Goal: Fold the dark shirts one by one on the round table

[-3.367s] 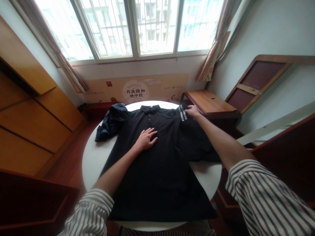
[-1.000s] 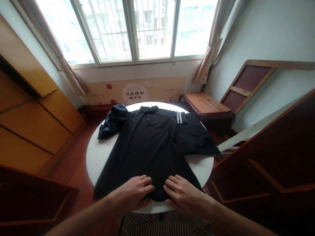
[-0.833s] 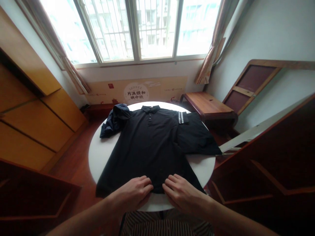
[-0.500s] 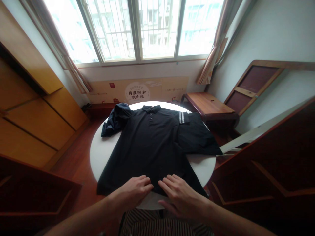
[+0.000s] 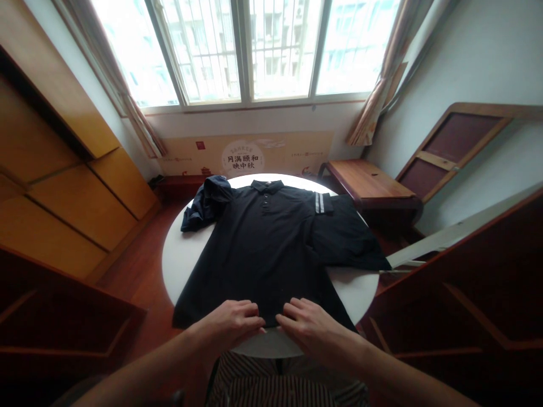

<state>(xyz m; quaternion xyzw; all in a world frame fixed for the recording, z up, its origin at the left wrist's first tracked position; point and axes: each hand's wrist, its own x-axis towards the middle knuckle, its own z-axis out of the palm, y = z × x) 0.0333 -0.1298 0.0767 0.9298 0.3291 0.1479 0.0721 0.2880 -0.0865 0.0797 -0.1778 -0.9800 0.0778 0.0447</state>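
A black polo shirt (image 5: pixel 267 243) lies spread out on a round white table (image 5: pixel 176 265), its collar and buttons toward the window. At the near hem, my left hand (image 5: pixel 240 322) has its fingers curled closed on the cloth. A little to its right, my right hand (image 5: pixel 305 321) pinches the same hem between thumb and fingers. The shirt's right-hand sleeve, with two white stripes, lies over a folded dark garment (image 5: pixel 350 234). At the upper left of the shirt sits a crumpled dark blue garment (image 5: pixel 207 200).
A wooden bench (image 5: pixel 369 181) stands behind the table on the right, near a leaning wooden frame (image 5: pixel 458 141). Yellow cabinets (image 5: pixel 76 209) line the left wall. Dark red wooden panels (image 5: pixel 475 305) flank both sides. A printed cardboard box (image 5: pixel 280 150) lies below the window.
The view has shifted slightly, so everything sits a little further right. My right thumb has come in to the hem, closing against the fingers. The shirt lies much the same.
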